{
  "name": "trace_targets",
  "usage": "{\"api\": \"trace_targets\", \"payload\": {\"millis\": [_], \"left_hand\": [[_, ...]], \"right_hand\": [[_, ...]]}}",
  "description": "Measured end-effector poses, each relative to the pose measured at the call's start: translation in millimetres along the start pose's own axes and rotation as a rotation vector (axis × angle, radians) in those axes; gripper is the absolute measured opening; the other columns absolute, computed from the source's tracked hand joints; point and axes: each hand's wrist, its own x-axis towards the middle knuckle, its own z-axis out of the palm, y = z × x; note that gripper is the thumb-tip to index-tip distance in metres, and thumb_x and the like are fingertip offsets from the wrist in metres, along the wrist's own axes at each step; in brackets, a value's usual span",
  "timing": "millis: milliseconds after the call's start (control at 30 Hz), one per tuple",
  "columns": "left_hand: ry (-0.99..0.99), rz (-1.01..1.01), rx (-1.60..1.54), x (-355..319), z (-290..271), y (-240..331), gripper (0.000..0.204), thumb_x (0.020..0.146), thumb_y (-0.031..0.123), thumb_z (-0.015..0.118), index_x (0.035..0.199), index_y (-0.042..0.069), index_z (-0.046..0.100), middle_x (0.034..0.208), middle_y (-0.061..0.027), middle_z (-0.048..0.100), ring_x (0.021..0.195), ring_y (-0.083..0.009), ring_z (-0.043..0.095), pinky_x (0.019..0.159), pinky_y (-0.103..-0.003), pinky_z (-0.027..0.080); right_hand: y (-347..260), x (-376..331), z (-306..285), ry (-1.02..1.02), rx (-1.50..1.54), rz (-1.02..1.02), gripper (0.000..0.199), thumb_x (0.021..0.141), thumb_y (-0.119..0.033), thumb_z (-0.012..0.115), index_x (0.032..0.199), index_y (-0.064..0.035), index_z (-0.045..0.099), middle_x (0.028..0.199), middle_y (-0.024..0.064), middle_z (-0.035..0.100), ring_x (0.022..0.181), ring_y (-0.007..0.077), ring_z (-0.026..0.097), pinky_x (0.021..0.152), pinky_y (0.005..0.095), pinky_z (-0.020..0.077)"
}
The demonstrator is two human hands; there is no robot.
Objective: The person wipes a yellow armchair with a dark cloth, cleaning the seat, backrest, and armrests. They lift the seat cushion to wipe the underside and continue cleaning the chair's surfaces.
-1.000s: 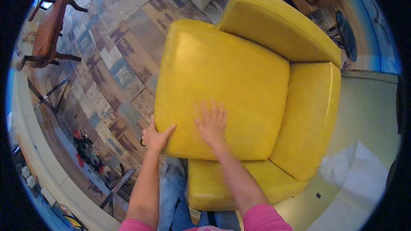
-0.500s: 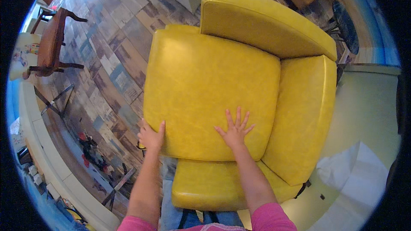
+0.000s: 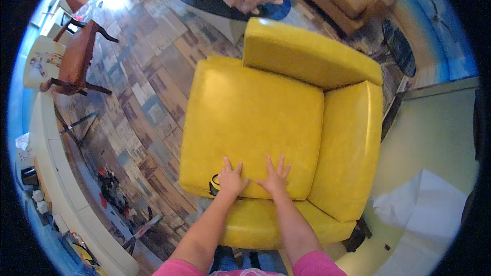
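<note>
The left hand (image 3: pixel 232 180) is no longer curling around the seat's front-left corner; it is lying on top of the seat (image 3: pixel 250 122), beside the near armrest (image 3: pixel 255 225). The right hand (image 3: pixel 275 180) is resting close to it, thumbs pointing toward each other but staying apart. The grip is spreading on both sides: fingers are fanning out over the yellow cover, pinching nothing. A dark loop (image 3: pixel 213 190) is sitting at the left hand; whether it is being worn or held, I cannot tell. The seat is lying flat in the chair (image 3: pixel 348 145), between backrest and side arms. Contact is now concentrating along the seat's near side, apparently leaving that front corner unheld.
</note>
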Motion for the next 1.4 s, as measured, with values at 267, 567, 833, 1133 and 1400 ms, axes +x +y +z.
{"api": "trace_targets", "payload": {"millis": [267,567,833,1133,1400], "left_hand": [[-0.06,-0.119,-1.192,-53.7,-35.8,-5.2,0.044,0.094,0.013,0.062,0.137,0.006,0.053,0.121,-0.0125,0.062,0.101,-0.019,0.061,0.089,-0.029,0.05],[-0.05,-0.042,-1.708,-150.3,-127.6,-104.3,0.038,0.105,0.028,0.045,0.13,0.002,0.057,0.123,-0.0086,0.062,0.112,-0.0185,0.059,0.098,-0.031,0.045],[0.305,-0.025,-1.245,-185.0,-236.4,-274.2,0.036,0.105,0.03,0.044,0.12,0.003,0.064,0.111,-0.009,0.067,0.1,-0.0187,0.062,0.09,-0.032,0.048],[0.264,-0.109,-1.146,-179.5,-326.7,-308.0,0.044,0.103,0.041,0.048,0.11,0.0,0.063,0.097,-0.0078,0.066,0.087,-0.0169,0.061,0.081,-0.031,0.048],[0.023,0.182,-1.152,-100.5,-365.0,-286.7,0.035,0.09,0.023,0.073,0.113,-0.001,0.062,0.096,-0.005,0.067,0.084,-0.0138,0.063,0.076,-0.027,0.05]], "right_hand": [[-24.2,-59.0,14.3,-0.13,0.918,-0.438,0.055,0.1,-0.041,0.053,0.138,-0.0012,0.05,0.136,0.0157,0.057,0.127,0.024,0.052,0.106,0.0341,0.0395],[-143.1,-193.3,2.1,-0.123,0.844,-0.59,0.083,0.084,-0.043,0.076,0.144,0.0006,0.04,0.138,0.0158,0.051,0.125,0.0231,0.051,0.104,0.0335,0.0415],[-288.0,-229.4,38.8,-0.127,0.502,-0.973,0.088,0.075,-0.035,0.084,0.147,-0.0065,0.04,0.123,0.0174,0.061,0.114,0.0261,0.058,0.096,0.0362,0.0467],[-380.3,-224.8,-4.3,-0.196,0.581,-0.936,0.03,0.084,-0.019,0.071,0.111,-0.0053,0.068,0.098,0.009,0.064,0.09,0.0184,0.063,0.076,0.0326,0.0519],[-369.7,-179.9,-54.9,-0.1,1.008,-0.552,0.025,0.093,-0.024,0.064,0.102,-0.0022,0.07,0.088,0.0029,0.067,0.075,0.0139,0.062,0.07,0.028,0.0491]]}}
